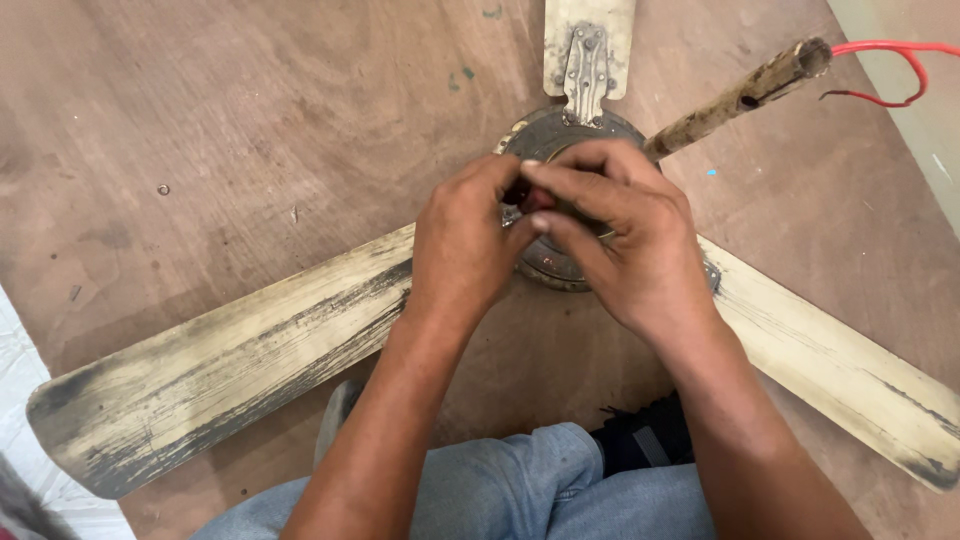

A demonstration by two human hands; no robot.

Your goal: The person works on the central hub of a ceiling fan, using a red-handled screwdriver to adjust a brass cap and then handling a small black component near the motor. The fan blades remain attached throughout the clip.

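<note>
Scuffed brown plywood floor [230, 130], pale wall edge [925, 110] at right, white sheet [20, 400] at left

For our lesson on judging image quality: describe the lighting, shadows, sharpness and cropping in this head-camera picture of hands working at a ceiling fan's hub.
Head view: light is soft and even, with no harsh glare; faint shadows lie under the left hand and right hand; the fan hub and left blade look sharp; the right blade and the red wire are cut off at the frame edge.
</note>
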